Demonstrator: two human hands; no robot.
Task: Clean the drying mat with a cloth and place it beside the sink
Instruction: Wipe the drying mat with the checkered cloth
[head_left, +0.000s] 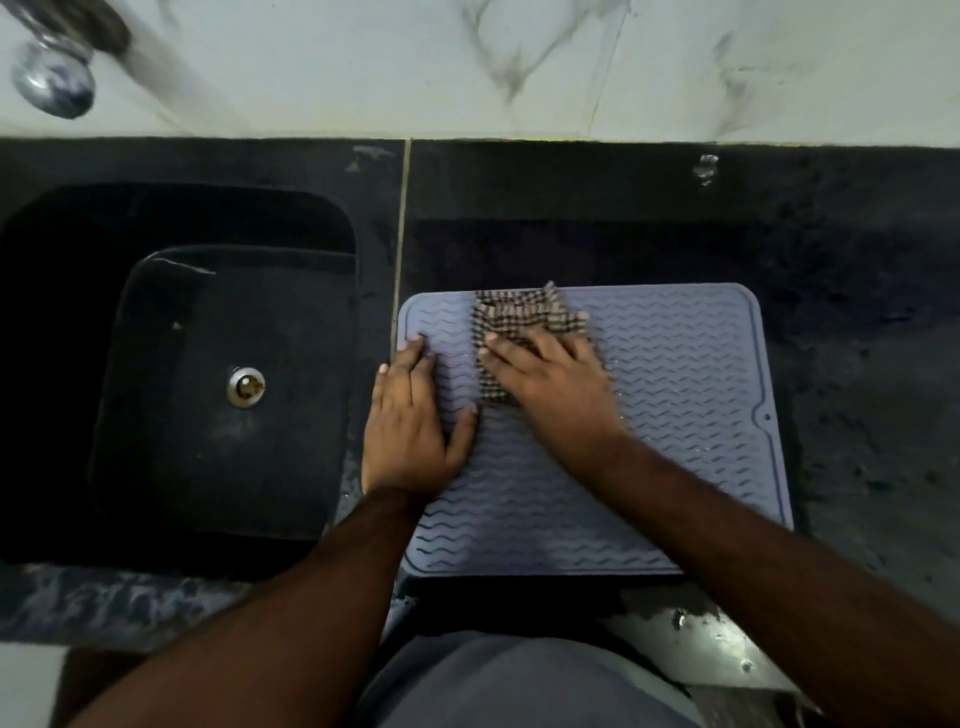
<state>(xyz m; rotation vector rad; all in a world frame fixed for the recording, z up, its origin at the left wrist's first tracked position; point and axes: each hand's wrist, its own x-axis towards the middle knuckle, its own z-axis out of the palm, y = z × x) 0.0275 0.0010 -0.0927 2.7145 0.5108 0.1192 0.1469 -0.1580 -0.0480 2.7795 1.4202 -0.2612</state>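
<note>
Dark counter (857, 312) is covered by the drying mat (675, 415), with the sink (208, 467) just beside it at 9 o'clock. Its 9 o'clock edge is pressed by the left grip (410, 421), fingers straight; the checked cloth (514, 314) is pressed flat toward 12 o'clock by the right grip (550, 384), fingers spread

Nothing legible anywhere in view: no lettering, label, brand mark, number or sign to be read.
</note>
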